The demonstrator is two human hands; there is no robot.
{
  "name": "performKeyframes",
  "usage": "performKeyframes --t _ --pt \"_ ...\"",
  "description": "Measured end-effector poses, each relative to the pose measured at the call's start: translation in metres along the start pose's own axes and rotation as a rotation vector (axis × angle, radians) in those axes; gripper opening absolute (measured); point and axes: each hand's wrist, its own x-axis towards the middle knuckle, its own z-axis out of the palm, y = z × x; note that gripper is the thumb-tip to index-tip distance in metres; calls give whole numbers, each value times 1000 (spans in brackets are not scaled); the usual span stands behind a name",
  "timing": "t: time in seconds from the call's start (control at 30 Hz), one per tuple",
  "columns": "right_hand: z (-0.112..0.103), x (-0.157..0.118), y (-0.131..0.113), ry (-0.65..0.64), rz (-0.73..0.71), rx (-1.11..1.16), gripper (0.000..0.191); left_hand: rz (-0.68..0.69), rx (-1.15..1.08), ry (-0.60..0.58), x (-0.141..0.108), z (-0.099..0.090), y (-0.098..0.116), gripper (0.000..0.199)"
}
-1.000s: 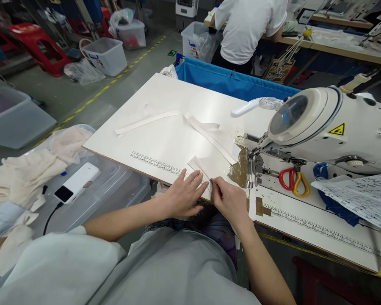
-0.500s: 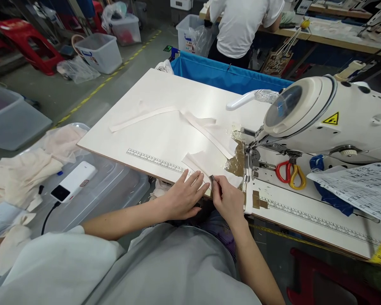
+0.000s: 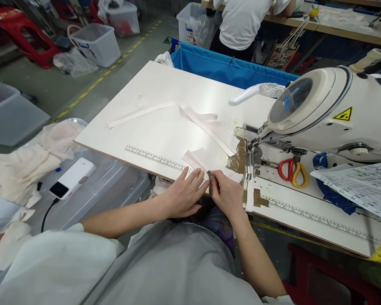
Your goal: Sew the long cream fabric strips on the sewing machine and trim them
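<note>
My left hand lies at the table's front edge with its fingers stretched out, pressing on a pale piece of fabric. Close beside it, my right hand is closed in a pinch. A small dark grey, metallic-looking thing pokes out between its thumb and forefinger and meets the fabric's edge by the left fingertips. Most of that thing is hidden in the grip, so its kind is unclear. Further back on the table lies a long pale fabric strip, with another folded piece near it.
A sewing machine stands at right, with red-and-yellow-handled scissors and written paper beside it. A blue cloth bin borders the table's far side. At left, a white device rests on a plastic lid. Another person sits beyond.
The right hand and the dark thing in it have shifted slightly left, toward the left fingertips. The left hand stays nearly still. The whole view has tilted a little.
</note>
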Motion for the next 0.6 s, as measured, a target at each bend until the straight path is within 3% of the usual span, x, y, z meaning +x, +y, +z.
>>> performKeyframes --t 0.23,0.43,0.6 --pt "-1 3 -2 -20 -2 -17 24 0 -2 3 0 -1 1 74" --pt "-22 -9 0 -81 -25 -30 24 -18 -13 -14 0 -3 1 71" --pt "-35 -33 4 2 154 143 18 -22 -71 -29 2 -2 2 69"
